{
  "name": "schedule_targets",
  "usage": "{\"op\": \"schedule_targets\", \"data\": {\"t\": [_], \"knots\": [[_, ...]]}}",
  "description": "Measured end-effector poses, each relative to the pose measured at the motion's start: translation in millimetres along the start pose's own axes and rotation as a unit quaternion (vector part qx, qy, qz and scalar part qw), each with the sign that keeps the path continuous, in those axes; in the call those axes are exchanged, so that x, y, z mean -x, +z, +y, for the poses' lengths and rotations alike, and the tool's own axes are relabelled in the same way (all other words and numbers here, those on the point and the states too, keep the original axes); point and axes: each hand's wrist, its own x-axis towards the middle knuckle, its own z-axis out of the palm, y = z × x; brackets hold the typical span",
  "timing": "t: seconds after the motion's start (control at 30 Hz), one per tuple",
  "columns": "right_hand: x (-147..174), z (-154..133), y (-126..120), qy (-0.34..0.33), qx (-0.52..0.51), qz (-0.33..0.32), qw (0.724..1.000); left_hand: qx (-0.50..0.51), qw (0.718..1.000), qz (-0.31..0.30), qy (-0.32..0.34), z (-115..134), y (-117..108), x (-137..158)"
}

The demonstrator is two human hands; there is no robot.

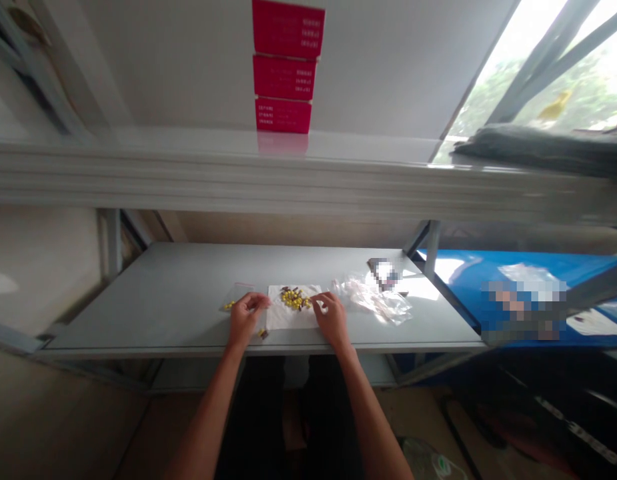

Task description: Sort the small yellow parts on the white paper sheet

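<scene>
Many yellow pieces near right grip

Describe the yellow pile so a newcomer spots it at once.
On the long grey tabletop, find the white sheet between the left hand and right hand. The pile of small yellow and dark pieces lies on it, clearly larger than the yellow cluster left of the left hand.
</scene>
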Motion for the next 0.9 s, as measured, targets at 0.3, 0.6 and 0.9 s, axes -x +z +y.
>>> {"op": "schedule_targets", "data": {"t": [0.3, 0.6, 0.9], "knots": [[1.9, 2.2, 3.3, -0.04, 0.116, -0.06, 0.991, 0.0, 1.0, -0.001, 0.006, -4.9, 0.0, -1.3], [-0.4, -11.1, 5.8, -0.024, -0.053, -0.064, 0.996, -0.066, 0.997, -0.033, -0.021, -5.9, -0.1, -1.1], [0.8, -40.4, 34.0, -0.007, -0.2, -0.069, 0.977, -0.081, 0.995, -0.054, -0.025, -1.3, -1.7, -0.2]]}}
